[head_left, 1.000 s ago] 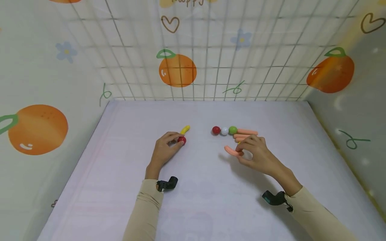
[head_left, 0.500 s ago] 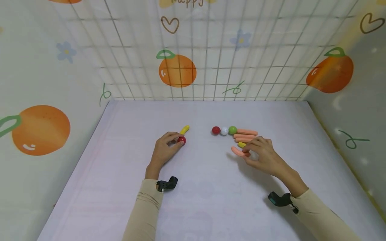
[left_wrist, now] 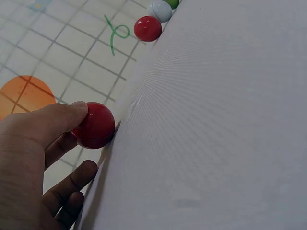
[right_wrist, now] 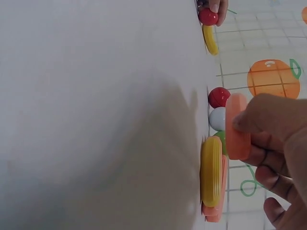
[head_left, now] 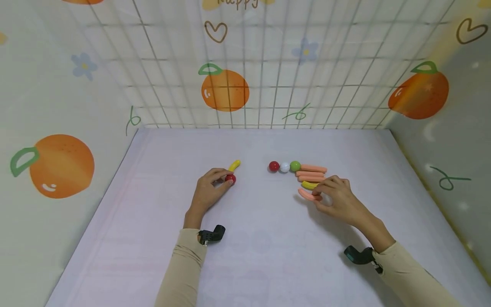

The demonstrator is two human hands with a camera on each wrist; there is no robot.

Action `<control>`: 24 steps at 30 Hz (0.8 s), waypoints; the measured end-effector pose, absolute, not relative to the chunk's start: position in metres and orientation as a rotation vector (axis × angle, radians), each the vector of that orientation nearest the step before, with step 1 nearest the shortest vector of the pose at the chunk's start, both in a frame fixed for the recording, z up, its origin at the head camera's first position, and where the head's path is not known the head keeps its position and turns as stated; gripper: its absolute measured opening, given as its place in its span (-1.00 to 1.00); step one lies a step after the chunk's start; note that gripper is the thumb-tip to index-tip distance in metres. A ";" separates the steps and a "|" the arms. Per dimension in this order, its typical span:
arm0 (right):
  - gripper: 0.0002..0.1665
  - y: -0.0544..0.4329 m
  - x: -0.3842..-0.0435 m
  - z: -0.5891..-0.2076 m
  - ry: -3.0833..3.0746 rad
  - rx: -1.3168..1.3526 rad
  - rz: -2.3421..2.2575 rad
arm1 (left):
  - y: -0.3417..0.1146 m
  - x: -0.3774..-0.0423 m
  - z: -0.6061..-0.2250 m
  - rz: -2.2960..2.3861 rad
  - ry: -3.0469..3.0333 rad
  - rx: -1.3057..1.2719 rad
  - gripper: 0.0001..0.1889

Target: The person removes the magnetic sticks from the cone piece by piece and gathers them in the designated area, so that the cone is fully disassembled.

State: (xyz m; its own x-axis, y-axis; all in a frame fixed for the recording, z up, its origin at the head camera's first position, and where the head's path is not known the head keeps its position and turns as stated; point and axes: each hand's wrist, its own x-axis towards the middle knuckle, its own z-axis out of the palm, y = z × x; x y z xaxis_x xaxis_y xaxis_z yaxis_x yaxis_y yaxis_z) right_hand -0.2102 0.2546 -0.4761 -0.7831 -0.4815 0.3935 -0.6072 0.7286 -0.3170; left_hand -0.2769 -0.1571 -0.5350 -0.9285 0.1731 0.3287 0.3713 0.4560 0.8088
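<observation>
My left hand [head_left: 209, 189] pinches a glossy red ball [left_wrist: 98, 127] between thumb and fingers at the left middle of the table. Just behind that ball lies a small curved yellow piece [head_left: 235, 164]. Over on the right, my right hand [head_left: 339, 201] holds a curved pink stick [right_wrist: 237, 143] by one end, raised off the table with its shadow below. A ridged yellow stick [head_left: 309, 185] lies just behind it, partly covered by the fingers. Farther back are several pink sticks [head_left: 313, 168] side by side. The far one meets a green ball [head_left: 295, 166].
In line left of the green ball sit a white ball [head_left: 284, 167] and a second red ball [head_left: 274, 166]. The pale table [head_left: 245, 264] is bounded by a gridded curtain [head_left: 264, 85] at the back and printed side walls.
My right hand has shifted right and slightly down with the pink stick, uncovering more of the ridged yellow stick. My left hand stays put on the red ball.
</observation>
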 end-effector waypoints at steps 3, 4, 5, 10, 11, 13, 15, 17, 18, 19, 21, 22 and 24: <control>-0.76 0.256 -0.211 -0.477 -2.640 0.858 0.629 | -0.157 -0.277 -0.536 -1.462 -2.508 -0.473 -0.72; -0.76 0.257 -0.211 -0.477 -2.639 0.861 0.631 | -0.158 -0.278 -0.536 -1.457 -2.511 -0.472 -0.72; -0.75 0.257 -0.211 -0.477 -2.638 0.862 0.631 | -0.158 -0.278 -0.536 -1.458 -2.512 -0.471 -0.72; -0.73 0.260 -0.213 -0.479 -2.647 0.857 0.633 | -0.158 -0.278 -0.535 -1.469 -2.511 -0.473 -0.71; -0.73 0.260 -0.213 -0.479 -2.651 0.855 0.628 | -0.158 -0.278 -0.534 -1.474 -2.509 -0.472 -0.71; -0.74 0.262 -0.214 -0.480 -2.660 0.848 0.611 | -0.158 -0.278 -0.534 -1.474 -2.514 -0.469 -0.72; -0.75 0.263 -0.214 -0.481 -2.668 0.843 0.599 | -0.157 -0.278 -0.534 -1.469 -2.519 -0.467 -0.73; -0.75 0.264 -0.214 -0.482 -2.668 0.840 0.590 | -0.157 -0.278 -0.534 -1.465 -2.520 -0.469 -0.73; -0.76 0.265 -0.215 -0.482 -2.668 0.838 0.584 | -0.157 -0.278 -0.534 -1.461 -2.521 -0.469 -0.73; -0.76 0.266 -0.215 -0.482 -2.666 0.839 0.581 | -0.157 -0.278 -0.534 -1.460 -2.519 -0.472 -0.72; -0.76 0.268 -0.216 -0.482 -2.662 0.839 0.578 | -0.157 -0.278 -0.534 -1.459 -2.517 -0.473 -0.72; -0.76 0.268 -0.216 -0.482 -2.663 0.837 0.574 | -0.157 -0.279 -0.534 -1.457 -2.515 -0.473 -0.73; -0.75 0.269 -0.217 -0.483 -2.671 0.835 0.565 | -0.157 -0.279 -0.535 -1.455 -2.512 -0.477 -0.73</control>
State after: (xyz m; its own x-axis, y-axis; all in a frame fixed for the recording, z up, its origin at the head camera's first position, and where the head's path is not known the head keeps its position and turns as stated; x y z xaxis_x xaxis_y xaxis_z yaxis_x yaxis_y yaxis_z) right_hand -0.2169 0.2694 -0.4827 -0.7914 -0.4804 0.3779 -0.5923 0.7556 -0.2798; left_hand -0.2788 -0.1565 -0.5348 -0.9281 0.1763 0.3278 0.3721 0.4634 0.8042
